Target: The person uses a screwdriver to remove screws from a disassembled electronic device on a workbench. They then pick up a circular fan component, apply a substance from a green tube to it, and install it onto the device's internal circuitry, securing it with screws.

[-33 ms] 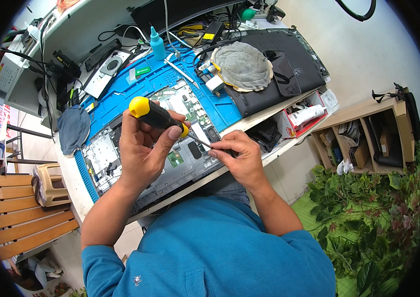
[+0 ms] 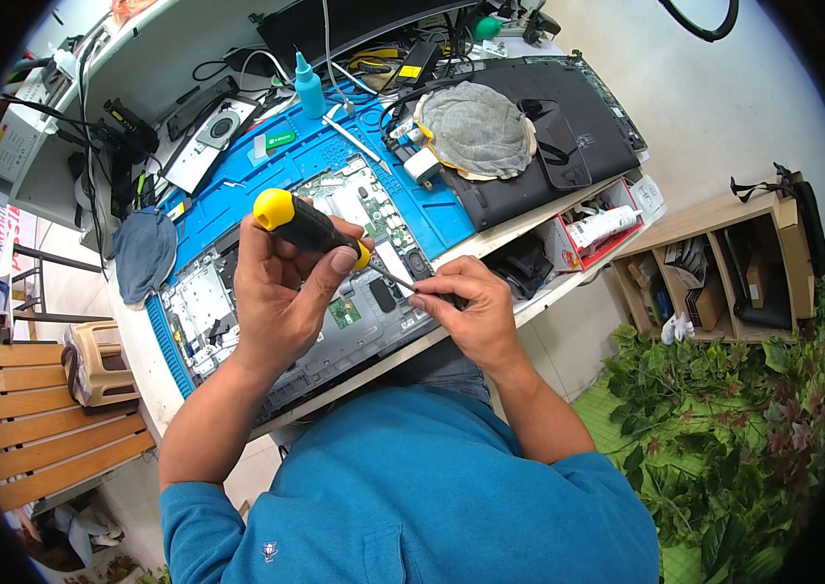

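Observation:
My left hand (image 2: 281, 292) is wrapped round the black and yellow handle of a screwdriver (image 2: 310, 230), raised above an opened device. Its metal shaft slants down to the right. At the far end of that shaft, my right hand (image 2: 471, 307) pinches the tip between thumb and fingers. Something small and dark shows under those fingers; what it is I cannot make out. Below both hands lies the opened computer chassis (image 2: 334, 348), with a green circuit board (image 2: 375, 216), silver metal plates and a black frame showing. My hands cover part of its middle.
A blue work mat (image 2: 227, 216) lies under the chassis. Behind it stand a light blue dropper bottle (image 2: 309, 90) and a white cable. A grey cloth pad (image 2: 476, 131) rests on a black panel (image 2: 568, 102) at right. A red-edged box (image 2: 568, 243) holds a white tube.

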{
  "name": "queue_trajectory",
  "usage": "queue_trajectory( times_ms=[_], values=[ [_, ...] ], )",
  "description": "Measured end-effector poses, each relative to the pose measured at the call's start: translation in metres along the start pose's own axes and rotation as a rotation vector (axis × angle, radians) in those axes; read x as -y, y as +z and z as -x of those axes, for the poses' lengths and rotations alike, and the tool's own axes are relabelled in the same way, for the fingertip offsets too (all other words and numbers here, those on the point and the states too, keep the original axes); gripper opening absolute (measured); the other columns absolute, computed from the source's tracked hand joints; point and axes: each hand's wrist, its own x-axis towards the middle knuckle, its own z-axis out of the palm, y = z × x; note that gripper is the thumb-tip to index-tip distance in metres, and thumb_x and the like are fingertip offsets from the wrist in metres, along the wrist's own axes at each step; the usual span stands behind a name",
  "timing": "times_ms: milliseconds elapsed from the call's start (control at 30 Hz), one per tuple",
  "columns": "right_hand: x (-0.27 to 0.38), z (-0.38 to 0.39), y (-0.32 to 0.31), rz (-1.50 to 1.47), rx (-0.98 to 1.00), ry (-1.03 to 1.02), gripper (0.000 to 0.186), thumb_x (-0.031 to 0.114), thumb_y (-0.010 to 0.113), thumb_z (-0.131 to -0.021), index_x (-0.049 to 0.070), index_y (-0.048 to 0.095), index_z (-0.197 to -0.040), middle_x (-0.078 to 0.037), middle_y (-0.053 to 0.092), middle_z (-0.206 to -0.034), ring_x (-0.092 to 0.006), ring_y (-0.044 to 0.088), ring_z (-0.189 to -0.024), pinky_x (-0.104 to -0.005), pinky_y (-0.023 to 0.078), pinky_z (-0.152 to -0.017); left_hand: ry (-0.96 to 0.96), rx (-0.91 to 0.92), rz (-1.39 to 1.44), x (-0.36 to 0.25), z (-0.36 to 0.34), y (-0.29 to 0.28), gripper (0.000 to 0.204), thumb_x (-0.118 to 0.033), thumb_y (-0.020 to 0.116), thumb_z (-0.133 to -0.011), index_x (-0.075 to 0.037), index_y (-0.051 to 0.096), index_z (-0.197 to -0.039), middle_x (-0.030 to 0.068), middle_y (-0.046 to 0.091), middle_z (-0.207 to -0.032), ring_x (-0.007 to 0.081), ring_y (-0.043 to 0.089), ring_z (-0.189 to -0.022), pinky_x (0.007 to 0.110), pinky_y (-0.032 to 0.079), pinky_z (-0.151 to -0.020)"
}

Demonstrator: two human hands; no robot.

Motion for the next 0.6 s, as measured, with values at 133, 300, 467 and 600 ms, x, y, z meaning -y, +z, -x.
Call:
queue_trajectory(
  times_ms=[133, 300, 467, 600],
  values=[
    [-0.002, 0.001, 0.001, -0.006, -0.010, -0.008, 0.023, 0.003, 0.095, -0.082, 0.005, 0.088, -0.104, -0.008, 0.077, -0.098, -0.0195, 0.070, -0.093, -0.0320, 0.055, -0.077, -0.002, -0.022, 0.009, 0.003, 0.001, 0.000, 0.046, -0.003, 0.071, -0.108, -0.005, 0.042, -0.144, 0.0195, 0.073, -0.128, 0.0310, 0.078, -0.119, 0.045, 0.064, -0.107],
    [0.003, 0.001, -0.001, 0.028, 0.021, -0.013, 0.031, 0.004, 0.098, -0.081, 0.004, 0.088, -0.110, -0.007, 0.075, -0.103, -0.0164, 0.071, -0.094, -0.0298, 0.056, -0.080, 0.009, -0.026, -0.019, 0.002, 0.002, 0.001, 0.045, -0.003, 0.073, -0.108, -0.005, 0.043, -0.142, 0.0192, 0.073, -0.128, 0.0311, 0.078, -0.117, 0.044, 0.065, -0.106],
    [0.009, -0.002, -0.006, 0.095, 0.038, -0.113, 0.029, 0.001, 0.091, -0.083, 0.003, 0.087, -0.111, -0.010, 0.075, -0.101, -0.0194, 0.071, -0.091, -0.0307, 0.055, -0.078, 0.040, -0.044, -0.012, -0.001, 0.000, 0.000, 0.048, 0.000, 0.077, -0.104, -0.003, 0.041, -0.137, 0.0205, 0.074, -0.126, 0.0293, 0.080, -0.115, 0.040, 0.068, -0.101],
    [0.012, -0.011, -0.017, 0.140, 0.134, -0.093, 0.021, 0.002, 0.078, -0.088, 0.004, 0.086, -0.108, -0.011, 0.073, -0.097, -0.0240, 0.071, -0.081, -0.0344, 0.056, -0.069, 0.036, -0.038, -0.050, -0.004, 0.001, -0.002, 0.050, 0.000, 0.078, -0.103, -0.002, 0.041, -0.137, 0.0205, 0.074, -0.125, 0.0288, 0.080, -0.114, 0.040, 0.068, -0.100]
  ],
)
